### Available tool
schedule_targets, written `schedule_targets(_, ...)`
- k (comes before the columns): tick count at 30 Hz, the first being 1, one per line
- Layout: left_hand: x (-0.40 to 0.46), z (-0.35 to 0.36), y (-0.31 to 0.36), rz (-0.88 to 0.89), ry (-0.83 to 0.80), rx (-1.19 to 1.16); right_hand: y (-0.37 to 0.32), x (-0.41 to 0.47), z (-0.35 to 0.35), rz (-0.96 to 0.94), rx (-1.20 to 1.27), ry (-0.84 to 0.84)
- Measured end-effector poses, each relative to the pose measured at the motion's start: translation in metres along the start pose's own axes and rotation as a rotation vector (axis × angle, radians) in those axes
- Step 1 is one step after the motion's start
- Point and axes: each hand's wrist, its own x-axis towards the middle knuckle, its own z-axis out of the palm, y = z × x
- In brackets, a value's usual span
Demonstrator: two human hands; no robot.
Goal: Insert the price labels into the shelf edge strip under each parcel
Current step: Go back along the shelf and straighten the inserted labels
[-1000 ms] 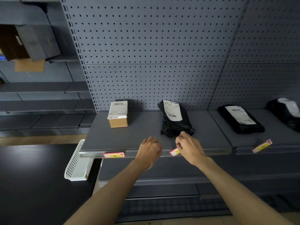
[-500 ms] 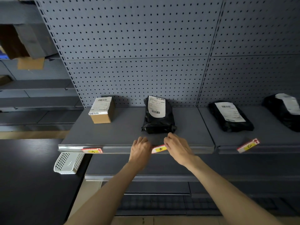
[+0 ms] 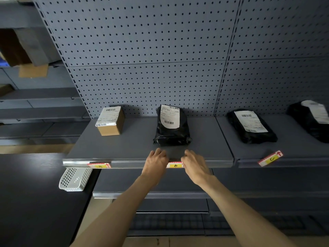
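Left hand and right hand press curled fingers on each end of the red-yellow paper label B, in the grey shelf edge strip near the black plastic parcel.

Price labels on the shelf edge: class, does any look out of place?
Yes. The red-and-yellow label marked C lies tilted on the grey shelf, not in the edge strip, unlike the label marked A.

Probably a shop or parcel depot: pegboard-backed shelving (grey metal), labelled parcels, price strips.
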Motion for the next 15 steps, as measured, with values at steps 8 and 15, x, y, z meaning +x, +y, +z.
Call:
schedule_targets(8,0.011,-0.009,-0.006,0.001,0.113,-0.119,0.022,-0.019,-0.020,0.070,0.031,0.049)
schedule_targets(15,0.050,-0.030,0.054,0.059,0.194,-0.254,0.117,-0.059,-0.048,0.200,-0.066,0.031)
